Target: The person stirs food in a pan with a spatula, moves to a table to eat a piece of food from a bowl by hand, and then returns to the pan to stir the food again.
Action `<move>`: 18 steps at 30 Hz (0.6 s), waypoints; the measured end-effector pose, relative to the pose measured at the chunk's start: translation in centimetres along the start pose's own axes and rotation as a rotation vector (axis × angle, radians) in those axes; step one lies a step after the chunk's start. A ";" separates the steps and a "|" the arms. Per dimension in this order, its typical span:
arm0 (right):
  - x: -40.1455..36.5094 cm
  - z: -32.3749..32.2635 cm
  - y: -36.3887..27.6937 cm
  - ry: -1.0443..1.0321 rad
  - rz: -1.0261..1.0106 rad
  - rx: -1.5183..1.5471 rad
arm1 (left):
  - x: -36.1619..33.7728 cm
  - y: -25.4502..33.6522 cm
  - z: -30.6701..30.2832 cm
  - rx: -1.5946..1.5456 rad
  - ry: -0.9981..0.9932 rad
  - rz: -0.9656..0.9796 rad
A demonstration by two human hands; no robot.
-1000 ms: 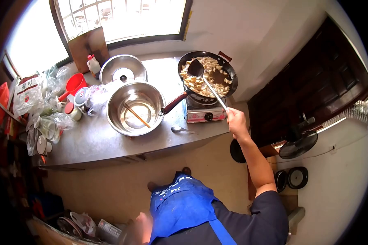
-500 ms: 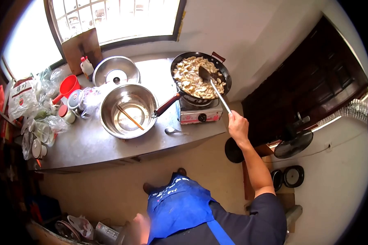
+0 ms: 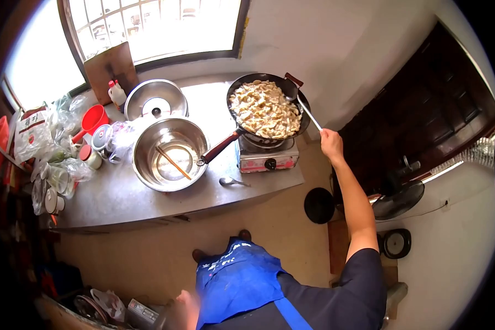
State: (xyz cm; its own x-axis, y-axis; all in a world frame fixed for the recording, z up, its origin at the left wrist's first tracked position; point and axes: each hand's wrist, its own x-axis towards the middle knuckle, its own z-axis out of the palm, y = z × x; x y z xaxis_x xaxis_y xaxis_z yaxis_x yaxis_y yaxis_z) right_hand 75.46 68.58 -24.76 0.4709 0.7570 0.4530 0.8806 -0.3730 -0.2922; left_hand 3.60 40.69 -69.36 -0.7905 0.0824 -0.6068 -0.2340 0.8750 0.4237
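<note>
My right hand [image 3: 331, 144] is closed around the handle of a wok spatula [image 3: 312, 114]. The spatula's dark blade rests inside the wok at its far right side. The black wok [image 3: 304, 120] sits on a portable gas stove [image 3: 269, 159] and holds a heap of pale, sliced food [image 3: 265, 109]. Its long wooden handle [image 3: 223, 146] points toward the steel pot, away from my hands. Low in the view, my left hand [image 3: 188, 303] hangs beside the blue apron [image 3: 236, 280], blurred, its fingers not clear.
Left of the stove, a steel pot [image 3: 143, 173] with chopsticks [image 3: 173, 163] inside stands on the counter [image 3: 110, 192]. A spoon [image 3: 234, 181] lies near the front edge. Behind are a steel lid [image 3: 170, 91], a red scoop [image 3: 95, 116] and plastic bags. A fan [image 3: 399, 199] stands right.
My right hand has moved up and to the right, bringing the spatula blade from the middle of the food to the wok's far right side. The left hand stays low beside the apron.
</note>
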 end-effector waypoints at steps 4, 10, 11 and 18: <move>0.8 1.9 -0.8 -0.352 0.623 0.716 | -1.3 -1.2 -1.7 0.257 -0.119 0.102; 0.1 2.4 -2.8 -0.532 0.855 1.096 | -5.0 -1.6 -4.8 0.775 -0.315 0.377; -0.4 2.3 -3.1 -0.535 0.852 1.095 | -5.2 -1.5 -5.0 0.805 -0.323 0.394; -4.2 0.1 -5.1 -0.416 0.579 0.927 | -7.2 -0.1 -5.9 0.766 -0.348 0.428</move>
State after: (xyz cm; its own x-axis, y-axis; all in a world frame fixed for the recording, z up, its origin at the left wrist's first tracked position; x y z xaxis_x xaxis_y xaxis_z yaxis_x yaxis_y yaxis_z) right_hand 68.98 67.37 -25.28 0.5848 0.7836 -0.2098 0.0838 -0.3156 -0.9452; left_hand 5.94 37.23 -61.09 -0.4809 0.4989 -0.7210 0.5702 0.8026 0.1751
